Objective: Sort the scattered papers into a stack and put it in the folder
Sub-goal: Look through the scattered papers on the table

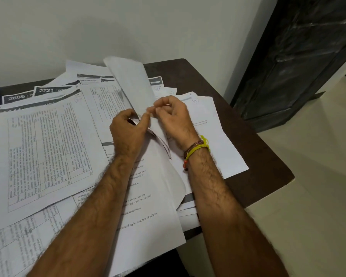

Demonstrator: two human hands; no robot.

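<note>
Two bare forearms reach in from the bottom edge, nearest the camera, and meet over the middle of a dark brown bench [258, 156]. The left hand [128, 130] has its fingers curled, its grip pinching the lower edge of a raised sheet [132, 80] that stands tilted up and away, blank side showing. The right hand [174, 118] pinches the same sheet just beside the left, fingertips of both hands nearly touching. The right wrist wears a bundle of thread bracelets [198, 149], yellow and reddish-brown.

Under the hands lie the scattered papers [48, 146], overlapping too much to count exactly; well over ten sheets show. Several carry printed tables, two at the far left have dark headers reading 2886 and 2721, and one near the forearms bears lines of larger text. They cover most of the bench, some overhanging its near edge. No folder can be made out.

A plain pale wall [88, 27] stands behind the bench. To the right are a pale tiled floor [308, 196] and a dark door [298, 56].
</note>
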